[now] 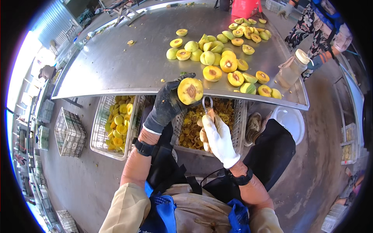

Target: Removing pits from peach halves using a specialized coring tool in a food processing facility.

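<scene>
My left hand point(168, 100), in a dark glove, holds a halved yellow peach point(190, 91) at the table's front edge. Its cut face is towards me, with a brown hollow at the centre. In my white-gloved right hand point(219, 135) is a pitting tool point(208, 105) with a metal loop and a wooden handle. The loop is just below and right of the peach half, apart from it. Beneath my hands a plastic crate point(239, 128) holds many brown and yellow scraps. More peach halves point(212, 73) lie on the metal table point(116, 70) beyond.
Left of my legs stands a crate point(97, 128) of cored yellow halves, with another plastic crate point(70, 132) beside it. A water bottle point(292, 70) is on the table's right corner. A white bucket point(297, 128) stands below. Another person point(316, 32) is at the far right.
</scene>
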The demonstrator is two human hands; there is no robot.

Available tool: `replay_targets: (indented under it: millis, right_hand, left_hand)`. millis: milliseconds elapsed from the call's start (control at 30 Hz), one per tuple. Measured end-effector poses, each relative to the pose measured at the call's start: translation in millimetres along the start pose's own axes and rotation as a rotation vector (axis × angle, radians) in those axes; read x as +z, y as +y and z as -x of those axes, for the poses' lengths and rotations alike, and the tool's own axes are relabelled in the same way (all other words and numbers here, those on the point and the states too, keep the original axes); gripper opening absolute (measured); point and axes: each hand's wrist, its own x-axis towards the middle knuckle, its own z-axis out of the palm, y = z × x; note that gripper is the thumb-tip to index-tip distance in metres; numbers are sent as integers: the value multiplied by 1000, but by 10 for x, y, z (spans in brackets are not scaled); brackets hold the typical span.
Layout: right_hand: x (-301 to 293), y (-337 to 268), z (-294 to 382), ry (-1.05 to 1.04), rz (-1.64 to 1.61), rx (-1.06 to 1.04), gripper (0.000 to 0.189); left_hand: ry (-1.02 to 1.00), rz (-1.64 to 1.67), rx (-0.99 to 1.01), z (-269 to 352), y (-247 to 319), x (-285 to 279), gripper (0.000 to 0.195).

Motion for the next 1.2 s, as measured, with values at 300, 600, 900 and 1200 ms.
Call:
replay_targets:
  millis: [300, 600, 900, 1200]
  right_hand:
    - [20, 138, -21, -33, 644, -502, 26]
    - [-19, 239, -67, 121, 798, -613, 24]
    - [-6, 308, -48, 12, 754, -656, 33]
    - [26, 84, 114, -195, -51, 202, 42]
  left_hand:
    - [76, 48, -131, 335, 10, 172, 55]
    - [89, -77, -66, 333, 131, 310, 46]
    - [366, -562, 343, 569, -488, 457, 29]
    - [106, -402, 193, 362, -167, 267, 35]
